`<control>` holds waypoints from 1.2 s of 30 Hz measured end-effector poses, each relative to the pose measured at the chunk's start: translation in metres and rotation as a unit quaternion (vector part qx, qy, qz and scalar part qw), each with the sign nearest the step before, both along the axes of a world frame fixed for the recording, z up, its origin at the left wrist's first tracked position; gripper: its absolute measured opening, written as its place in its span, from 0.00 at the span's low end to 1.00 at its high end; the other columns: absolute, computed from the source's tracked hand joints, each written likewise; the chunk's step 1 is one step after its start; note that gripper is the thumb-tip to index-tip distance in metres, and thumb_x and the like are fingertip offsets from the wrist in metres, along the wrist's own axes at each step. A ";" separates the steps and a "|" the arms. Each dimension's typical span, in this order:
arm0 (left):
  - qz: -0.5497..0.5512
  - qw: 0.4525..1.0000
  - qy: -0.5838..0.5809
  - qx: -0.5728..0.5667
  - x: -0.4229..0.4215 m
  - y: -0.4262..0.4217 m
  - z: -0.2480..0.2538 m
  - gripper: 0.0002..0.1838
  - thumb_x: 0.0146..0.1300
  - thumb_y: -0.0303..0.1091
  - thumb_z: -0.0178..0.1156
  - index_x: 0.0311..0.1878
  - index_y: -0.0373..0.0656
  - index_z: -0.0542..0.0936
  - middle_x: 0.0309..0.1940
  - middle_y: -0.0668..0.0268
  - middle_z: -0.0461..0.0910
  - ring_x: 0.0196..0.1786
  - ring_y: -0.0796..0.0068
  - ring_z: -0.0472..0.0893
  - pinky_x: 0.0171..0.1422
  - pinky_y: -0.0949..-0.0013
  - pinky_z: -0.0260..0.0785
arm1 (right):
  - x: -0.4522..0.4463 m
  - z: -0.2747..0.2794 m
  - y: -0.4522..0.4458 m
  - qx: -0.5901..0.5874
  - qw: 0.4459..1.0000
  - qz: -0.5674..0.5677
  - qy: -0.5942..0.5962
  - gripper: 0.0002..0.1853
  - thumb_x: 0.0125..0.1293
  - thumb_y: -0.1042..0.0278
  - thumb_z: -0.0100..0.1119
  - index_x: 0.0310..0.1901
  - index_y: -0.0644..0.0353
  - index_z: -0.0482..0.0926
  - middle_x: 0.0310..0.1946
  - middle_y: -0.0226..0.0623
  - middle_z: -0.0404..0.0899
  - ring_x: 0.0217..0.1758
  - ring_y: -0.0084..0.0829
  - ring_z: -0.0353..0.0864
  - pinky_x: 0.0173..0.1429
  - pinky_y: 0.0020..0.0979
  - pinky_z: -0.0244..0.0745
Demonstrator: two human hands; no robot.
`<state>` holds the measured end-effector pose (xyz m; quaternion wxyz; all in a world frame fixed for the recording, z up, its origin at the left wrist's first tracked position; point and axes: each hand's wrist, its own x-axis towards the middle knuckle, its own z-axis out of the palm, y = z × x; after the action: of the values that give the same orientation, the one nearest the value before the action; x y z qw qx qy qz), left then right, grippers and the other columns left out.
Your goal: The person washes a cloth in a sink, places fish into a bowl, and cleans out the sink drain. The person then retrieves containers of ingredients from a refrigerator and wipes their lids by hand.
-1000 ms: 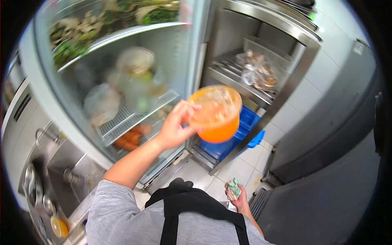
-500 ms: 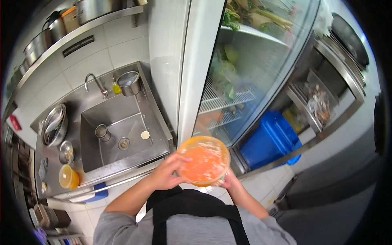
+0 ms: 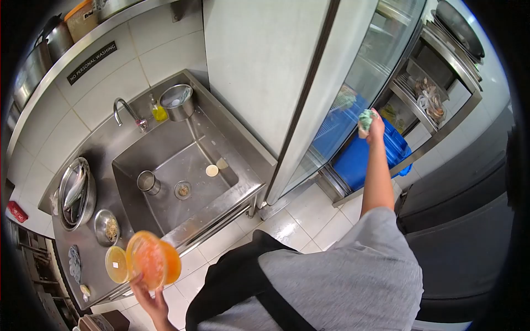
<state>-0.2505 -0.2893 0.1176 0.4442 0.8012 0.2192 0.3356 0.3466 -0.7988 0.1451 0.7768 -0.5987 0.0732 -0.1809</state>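
Observation:
At the lower left, my left hand grips a round clear plastic tub with orange contents. The tub is tilted and slightly blurred, beside the sink counter's front edge. A second, yellow-orange tub stands on the counter just behind it. Stretched out to the upper right, my right hand is closed around a crumpled green-and-white cloth. That hand is in front of the glass fridge door and above a blue bin; I cannot tell whether it touches the door.
A steel sink holds a metal cup and a small pale disc. On its counter are a bowl of fish, a small metal bowl, a pot and a soap bottle. A steel rack stands right.
The tub, held in both hands before, has moved left in my left hand alone. My right hand has reached up and right with the cloth. The fridge's open gap with vegetables is gone from sight.

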 end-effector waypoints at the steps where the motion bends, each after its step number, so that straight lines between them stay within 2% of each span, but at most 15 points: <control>1: 0.031 0.999 0.013 0.007 -0.016 0.008 -0.004 0.25 0.56 0.34 0.63 0.53 0.34 0.67 0.50 0.58 0.65 0.56 0.63 0.68 0.62 0.63 0.60 | 0.006 0.008 -0.005 0.010 0.999 0.022 0.020 0.18 0.66 0.74 0.42 0.56 0.62 0.72 0.41 0.40 0.79 0.37 0.33 0.81 0.38 0.34 0.78; 3: 0.082 0.996 0.022 0.015 -0.043 0.014 -0.013 0.24 0.62 0.40 0.59 0.55 0.34 0.66 0.48 0.61 0.65 0.57 0.67 0.66 0.63 0.66 0.57 | 0.014 0.013 -0.001 0.011 0.996 0.060 0.070 0.18 0.65 0.75 0.42 0.55 0.62 0.73 0.40 0.40 0.79 0.36 0.34 0.81 0.37 0.34 0.77; 5: 0.137 0.981 0.049 0.125 -0.069 0.024 -0.027 0.27 0.63 0.44 0.60 0.54 0.31 0.65 0.49 0.52 0.70 0.48 0.63 0.72 0.49 0.64 0.67 | 0.032 -0.002 0.009 0.016 0.999 0.036 0.031 0.17 0.64 0.75 0.43 0.54 0.63 0.73 0.39 0.41 0.79 0.34 0.35 0.80 0.35 0.35 0.77; 13: 0.193 0.975 0.039 0.100 -0.039 0.041 -0.013 0.24 0.62 0.45 0.60 0.48 0.35 0.66 0.49 0.52 0.70 0.48 0.67 0.70 0.50 0.67 0.65 | 0.003 0.006 -0.002 0.049 0.985 0.159 0.044 0.18 0.66 0.72 0.43 0.57 0.58 0.72 0.37 0.39 0.79 0.32 0.34 0.80 0.34 0.34 0.78; 15: 0.115 0.992 -0.012 0.043 -0.006 0.047 0.004 0.26 0.62 0.43 0.58 0.55 0.35 0.66 0.48 0.61 0.65 0.55 0.69 0.65 0.64 0.67 0.54 | -0.004 0.000 -0.006 0.046 0.988 0.144 0.043 0.16 0.67 0.69 0.43 0.54 0.60 0.73 0.37 0.40 0.79 0.30 0.35 0.81 0.33 0.34 0.79; 21: 0.055 0.995 -0.083 0.004 0.064 0.050 -0.001 0.26 0.63 0.45 0.58 0.55 0.35 0.66 0.48 0.62 0.65 0.55 0.71 0.65 0.64 0.67 0.52 | 0.002 -0.085 -0.012 0.211 0.962 -0.101 0.139 0.16 0.67 0.57 0.45 0.43 0.63 0.73 0.36 0.42 0.77 0.32 0.41 0.81 0.33 0.44 0.79; 23: 0.060 0.995 -0.078 0.033 0.080 0.048 -0.007 0.25 0.63 0.42 0.58 0.55 0.34 0.66 0.45 0.65 0.63 0.50 0.74 0.65 0.59 0.71 0.57 | 0.023 -0.105 0.007 0.217 0.954 -0.048 0.203 0.17 0.67 0.58 0.44 0.43 0.65 0.72 0.35 0.43 0.77 0.35 0.42 0.81 0.36 0.44 0.77; 25: 0.046 0.994 -0.100 0.022 0.092 0.040 -0.010 0.24 0.63 0.41 0.58 0.54 0.34 0.66 0.45 0.65 0.63 0.51 0.74 0.65 0.60 0.71 0.57 | 0.078 -0.097 0.040 0.165 0.978 -0.123 0.031 0.18 0.67 0.58 0.45 0.45 0.67 0.72 0.39 0.46 0.76 0.40 0.44 0.79 0.42 0.43 0.75; 26: 0.041 0.993 -0.100 0.035 0.093 0.040 -0.013 0.24 0.63 0.41 0.58 0.53 0.34 0.66 0.47 0.64 0.64 0.51 0.73 0.66 0.60 0.70 0.57 | 0.135 -0.086 -0.007 -0.134 0.976 -0.166 -0.045 0.20 0.66 0.58 0.47 0.48 0.68 0.72 0.44 0.49 0.75 0.43 0.46 0.77 0.47 0.41 0.72; 27: 0.038 0.993 -0.102 0.036 0.095 0.039 -0.014 0.24 0.63 0.41 0.58 0.53 0.34 0.66 0.47 0.64 0.64 0.51 0.73 0.66 0.60 0.70 0.57 | 0.106 0.022 0.019 -0.106 0.963 -0.209 -0.135 0.20 0.65 0.58 0.48 0.48 0.68 0.72 0.43 0.51 0.76 0.42 0.48 0.77 0.49 0.42 0.71; 28: 0.032 0.993 -0.107 0.022 0.098 0.036 -0.016 0.23 0.63 0.42 0.58 0.53 0.34 0.66 0.47 0.64 0.64 0.51 0.73 0.66 0.60 0.70 0.57 | 0.048 0.142 0.064 0.010 0.961 -0.156 -0.229 0.11 0.67 0.60 0.49 0.36 0.61 0.72 0.29 0.37 0.76 0.29 0.29 0.76 0.30 0.34 0.73; 31: 0.032 0.992 -0.119 0.000 0.107 0.027 -0.016 0.24 0.62 0.43 0.59 0.52 0.34 0.66 0.47 0.64 0.63 0.51 0.73 0.66 0.59 0.71 0.57 | 0.022 0.323 0.092 -0.209 0.875 -0.187 -0.394 0.10 0.64 0.64 0.50 0.39 0.63 0.72 0.32 0.38 0.74 0.37 0.34 0.75 0.43 0.35 0.70; 33: 0.024 0.995 -0.099 0.005 0.110 0.021 -0.013 0.23 0.62 0.43 0.60 0.50 0.35 0.66 0.48 0.64 0.63 0.51 0.73 0.66 0.60 0.71 0.56 | 0.005 0.371 0.117 -0.373 0.700 -0.412 -0.449 0.23 0.66 0.59 0.44 0.54 0.73 0.69 0.55 0.62 0.67 0.64 0.54 0.62 0.67 0.39 0.57; 34: 0.027 0.995 -0.101 0.004 0.110 0.018 -0.015 0.23 0.62 0.43 0.60 0.50 0.35 0.66 0.48 0.64 0.63 0.51 0.73 0.66 0.60 0.71 0.56 | 0.005 0.366 0.117 -0.372 0.700 -0.409 -0.452 0.23 0.66 0.59 0.44 0.54 0.73 0.69 0.55 0.62 0.67 0.64 0.54 0.62 0.67 0.39 0.57; 36: 0.058 0.993 -0.098 0.039 0.105 0.017 -0.019 0.22 0.62 0.43 0.60 0.48 0.36 0.66 0.49 0.63 0.64 0.51 0.73 0.66 0.60 0.70 0.56 | 0.000 0.324 0.115 -0.421 0.618 -0.407 -0.525 0.12 0.63 0.65 0.51 0.42 0.65 0.72 0.36 0.43 0.74 0.41 0.40 0.73 0.47 0.37 0.68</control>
<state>-0.1452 -0.2727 0.0985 0.4112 0.7673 0.2079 0.4460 0.3471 -0.6839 0.4687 0.1926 -0.5724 -0.1949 -0.7728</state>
